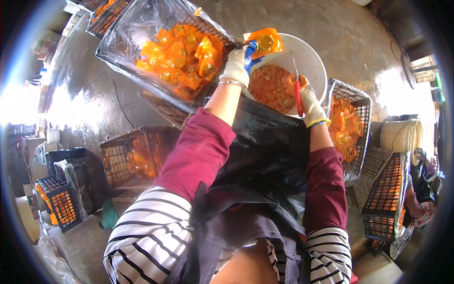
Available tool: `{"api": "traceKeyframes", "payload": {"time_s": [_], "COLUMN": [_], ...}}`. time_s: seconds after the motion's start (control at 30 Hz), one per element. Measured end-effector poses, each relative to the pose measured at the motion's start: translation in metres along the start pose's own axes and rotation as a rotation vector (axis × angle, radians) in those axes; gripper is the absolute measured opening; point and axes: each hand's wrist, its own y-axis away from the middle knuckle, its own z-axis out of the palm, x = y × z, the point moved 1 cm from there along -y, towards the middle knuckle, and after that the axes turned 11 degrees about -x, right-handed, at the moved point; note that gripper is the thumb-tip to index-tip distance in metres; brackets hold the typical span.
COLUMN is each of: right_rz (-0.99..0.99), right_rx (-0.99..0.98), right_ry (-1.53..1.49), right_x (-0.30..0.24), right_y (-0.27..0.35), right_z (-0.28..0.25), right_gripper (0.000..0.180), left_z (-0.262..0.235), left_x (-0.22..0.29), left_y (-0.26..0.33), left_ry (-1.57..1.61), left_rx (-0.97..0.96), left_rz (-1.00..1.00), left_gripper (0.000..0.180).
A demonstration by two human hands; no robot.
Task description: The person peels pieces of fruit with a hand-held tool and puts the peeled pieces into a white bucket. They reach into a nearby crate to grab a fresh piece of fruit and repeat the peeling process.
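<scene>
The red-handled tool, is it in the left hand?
No, the red-handled tool is in the right hand, while the left hand holds an orange packet.

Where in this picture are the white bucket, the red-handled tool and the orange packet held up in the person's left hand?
White bucket [310,60]: head view, on its bare inner wall.
Red-handled tool [298,100]: head view, on its handle.
Held orange packet [266,42]: head view, middle of its visible side.

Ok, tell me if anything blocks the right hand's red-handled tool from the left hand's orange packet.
Nothing visible does. Between the red-handled tool in the right hand and the orange packet, only the inside of the white bucket shows. The left hand grips the packet at its lower left, leaving its right side uncovered.
</scene>
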Motion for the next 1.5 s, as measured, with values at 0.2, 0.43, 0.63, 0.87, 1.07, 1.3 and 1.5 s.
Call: {"api": "traceKeyframes", "payload": {"time_s": [0.2, 0.43, 0.63, 0.87, 1.07, 1.3, 1.5], "right_rz": [-0.023, 0.089, 0.016, -0.091, 0.088, 0.066, 0.103], "right_rx": [-0.052, -0.197, -0.028, -0.036, -0.115, -0.129, -0.175], "right_ry": [0.167, -0.221, -0.155, 0.029, 0.064, -0.306, -0.28], "right_x": [-0.003, -0.031, -0.022, -0.02, -0.042, -0.041, -0.051], "right_y": [0.0, 0.014, 0.011, 0.008, 0.021, 0.025, 0.025], "right_z": [0.01, 0.017, 0.02, 0.022, 0.025, 0.02, 0.022], "right_gripper": [0.023, 0.036, 0.03, 0.028, 0.035, 0.033, 0.033], "left_z": [0.024, 0.016, 0.021, 0.013, 0.027, 0.053, 0.045], "left_x": [-0.001, -0.033, -0.036, -0.018, 0.016, 0.011, -0.008], "left_y": [-0.003, -0.019, -0.012, -0.008, 0.014, 0.016, 0.005], "left_ry": [-0.041, -0.011, -0.069, -0.097, -0.537, 0.379, 0.207], "left_rx": [0.076, 0.052, -0.006, -0.197, -0.07, -0.122, -0.155], "left_rz": [0.059, 0.124, -0.076, -0.026, 0.0, -0.023, -0.079], "left_gripper": [0.041, 0.041, 0.042, 0.035, 0.028, 0.043, 0.043]}}
